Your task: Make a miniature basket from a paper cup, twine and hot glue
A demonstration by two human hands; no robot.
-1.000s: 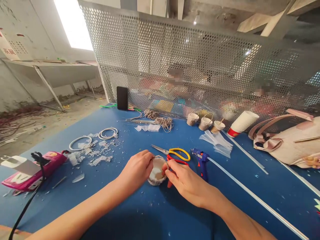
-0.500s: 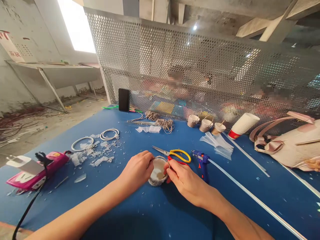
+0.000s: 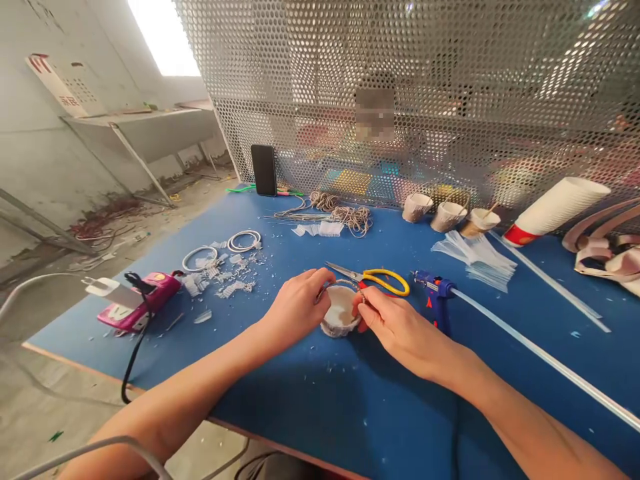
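A small pale cup with a cord along its rim stands on the blue table. My left hand pinches the cord at the rim's left side. At the right side, the fingers of my right hand are closed on the cord and rim. Just behind the cup lie scissors with yellow and red handles. To the right of them is a blue glue gun with a long clear glue stick. My fingertips partly hide the cord.
Three small cups, stacked paper cups and clear strips are at the back right. Cord bundles and a phone lie before a perforated screen. White rings and a pink power strip are left.
The view has tilted down and shifted left, so the table's front edge now shows. Both hands keep their hold at the cup's rim, with little visible change in their pose.
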